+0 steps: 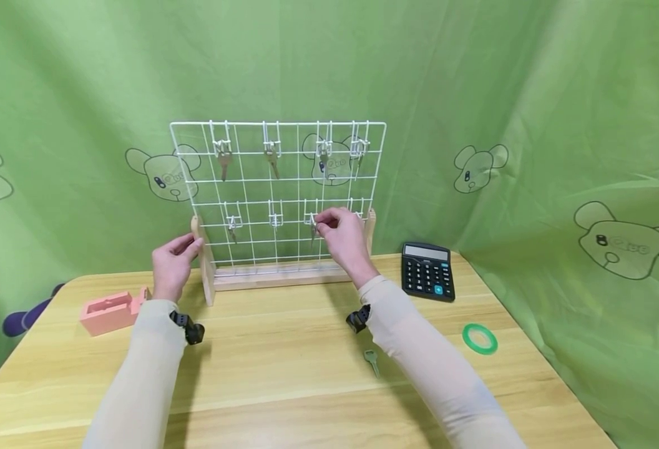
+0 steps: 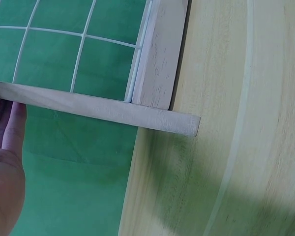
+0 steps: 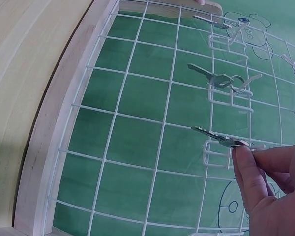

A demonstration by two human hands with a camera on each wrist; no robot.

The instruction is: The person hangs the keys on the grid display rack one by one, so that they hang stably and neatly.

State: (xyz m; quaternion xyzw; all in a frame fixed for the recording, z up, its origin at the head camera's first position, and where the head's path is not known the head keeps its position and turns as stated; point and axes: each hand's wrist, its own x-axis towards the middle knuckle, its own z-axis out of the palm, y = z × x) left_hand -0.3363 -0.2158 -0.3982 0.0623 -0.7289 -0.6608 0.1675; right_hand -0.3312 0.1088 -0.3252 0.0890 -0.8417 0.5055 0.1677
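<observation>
A white wire grid rack (image 1: pixel 256 241) stands on a wooden base, with keys hanging from hooks in two rows. My right hand (image 1: pixel 343 236) pinches a silver key (image 3: pixel 226 140) between thumb and fingers, right at a lower-row hook (image 3: pixel 214 156). My left hand (image 1: pixel 173 265) holds the rack's left wooden post (image 1: pixel 204 268) near its top; its fingers (image 2: pixel 12 130) reach the post's outer side, their tips partly hidden. Beside the held key hangs another key (image 3: pixel 211 77) on its hook. Another loose key (image 1: pixel 371 362) lies on the table below my right forearm.
On the right are a black calculator (image 1: pixel 427 271) and a green tape roll (image 1: pixel 489 333). A pink tape dispenser (image 1: pixel 107 312) sits left, beside my left forearm. Upper-row keys (image 1: pixel 224 163) hang above my hands. A green curtain (image 1: pixel 419 75) surrounds the wooden table (image 1: pixel 268 349).
</observation>
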